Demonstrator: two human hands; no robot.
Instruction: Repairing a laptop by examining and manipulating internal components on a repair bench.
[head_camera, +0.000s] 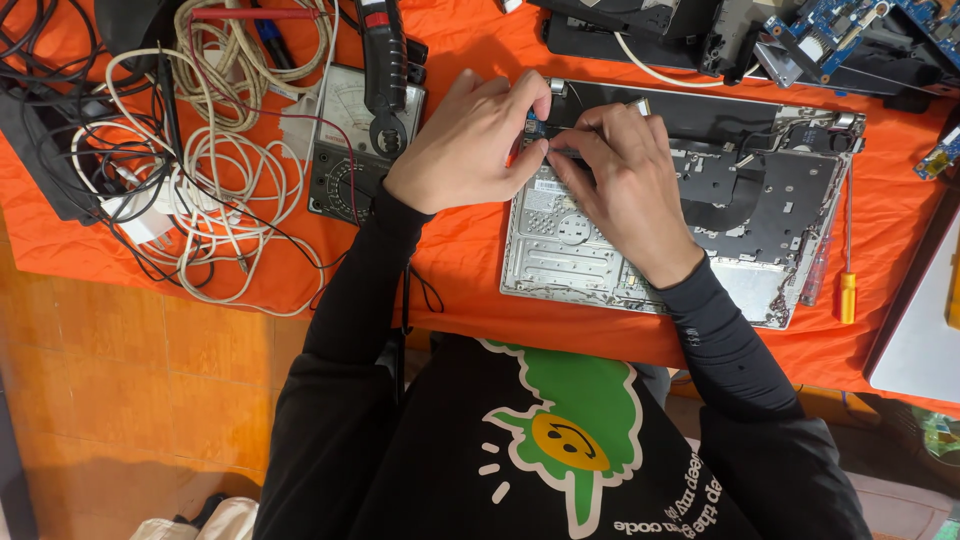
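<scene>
An opened silver laptop chassis lies on the orange table cover, its inner frame and black sheets exposed. My left hand rests at the chassis's upper left corner, fingers pinched around a small blue part with something red beneath it. My right hand lies over the chassis, fingertips meeting the left hand's at the same spot. What exactly the fingers grip is mostly hidden.
An analog multimeter with a black clamp tool on it sits left of the hands. Tangled white and black cables fill the far left. A yellow-handled screwdriver lies right of the chassis. Circuit boards and laptop parts sit behind.
</scene>
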